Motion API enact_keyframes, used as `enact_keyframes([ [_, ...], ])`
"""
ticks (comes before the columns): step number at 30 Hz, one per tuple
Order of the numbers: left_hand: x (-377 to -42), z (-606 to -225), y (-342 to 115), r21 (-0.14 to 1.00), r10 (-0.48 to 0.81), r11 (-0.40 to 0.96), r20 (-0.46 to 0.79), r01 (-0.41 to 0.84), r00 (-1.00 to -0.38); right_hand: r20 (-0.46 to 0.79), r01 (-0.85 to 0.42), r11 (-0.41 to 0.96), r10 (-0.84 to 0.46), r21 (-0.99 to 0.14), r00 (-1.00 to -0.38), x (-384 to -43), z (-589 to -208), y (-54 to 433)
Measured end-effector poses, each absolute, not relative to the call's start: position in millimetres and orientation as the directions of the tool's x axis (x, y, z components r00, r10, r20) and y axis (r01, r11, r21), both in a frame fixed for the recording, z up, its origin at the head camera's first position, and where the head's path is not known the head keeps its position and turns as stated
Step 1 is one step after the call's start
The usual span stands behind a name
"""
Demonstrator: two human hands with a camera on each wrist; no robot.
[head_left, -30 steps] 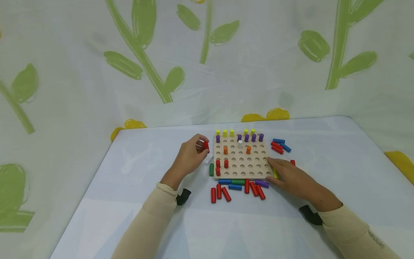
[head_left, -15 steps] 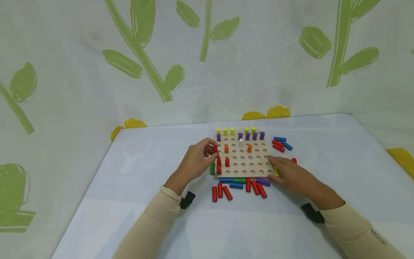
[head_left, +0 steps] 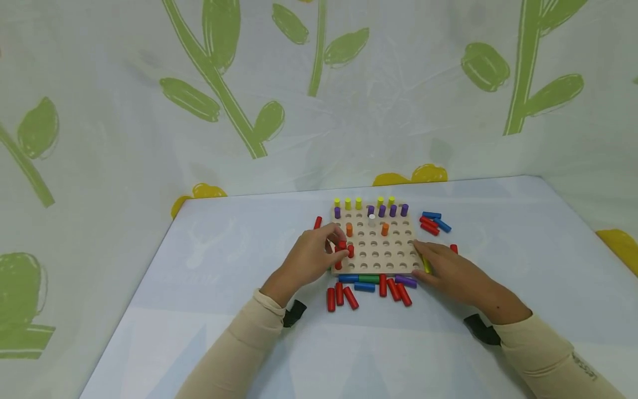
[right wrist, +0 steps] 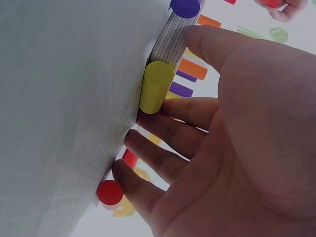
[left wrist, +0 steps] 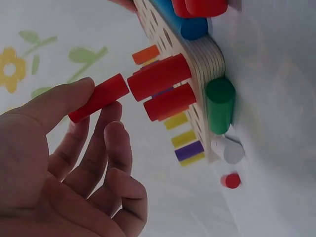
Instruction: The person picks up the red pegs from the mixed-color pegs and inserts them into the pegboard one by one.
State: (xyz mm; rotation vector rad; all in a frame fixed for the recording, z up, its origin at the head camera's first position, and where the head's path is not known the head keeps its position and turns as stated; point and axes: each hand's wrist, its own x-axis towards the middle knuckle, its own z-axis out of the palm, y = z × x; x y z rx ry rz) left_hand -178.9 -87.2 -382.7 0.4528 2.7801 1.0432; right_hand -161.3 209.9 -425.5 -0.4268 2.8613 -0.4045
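My left hand [head_left: 311,255] pinches a red peg [left wrist: 101,98] between thumb and fingers, over the left side of a wooden pegboard [head_left: 380,249]. In the left wrist view, the held peg is tilted and points toward two standing red pegs [left wrist: 160,78], apart from the board. My right hand [head_left: 448,271] rests against the board's right edge with thumb and fingers extended. A yellow peg [right wrist: 157,86] lies along that edge, between thumb and fingers. Yellow, purple, orange and white pegs [head_left: 371,220] stand in the board. My left hand hides some of its left holes.
Loose red pegs [head_left: 331,299], blue pegs [head_left: 364,287], a green peg [head_left: 369,279] and a purple peg [head_left: 406,281] lie along the board's near side. Blue and red pegs [head_left: 430,229] lie to its right. A green peg [left wrist: 220,106] and white peg [left wrist: 228,150] lie left.
My left hand has carried the red peg rightward and nearer, from beside the board to over its left side. A red peg on the table behind that hand came into view. My right hand stays put.
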Motion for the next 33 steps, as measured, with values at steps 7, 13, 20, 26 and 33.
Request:
enact_keyframes([
  [7,-175.9,-388.2,-84.8,0.622,0.371,0.734,-0.035,0.271,-0.928,-0.178,-0.243,0.920,-0.307,-0.306,-0.935,-160.5,-424.0,209.1],
  [13,-176.0,-393.2,-83.9,0.583,0.403,0.753,-0.043,0.304,-0.914,-0.178,-0.244,0.921,-0.306,-0.304,-0.935,-160.5,-424.3,209.1],
  [20,-173.8,-395.2,-80.7,0.550,0.390,0.779,-0.050,0.301,-0.919,-0.182,-0.239,0.922,-0.303,-0.305,-0.935,-160.6,-425.2,208.8],
  [26,-174.2,-395.6,-78.0,0.531,0.388,0.791,-0.051,0.304,-0.920,-0.172,-0.247,0.922,-0.307,-0.300,-0.936,-160.6,-424.6,209.8],
  [33,-173.6,-398.4,-74.6,0.483,0.380,0.819,-0.052,0.309,-0.924,-0.177,-0.244,0.919,-0.307,-0.310,-0.935,-159.8,-424.2,208.7],
])
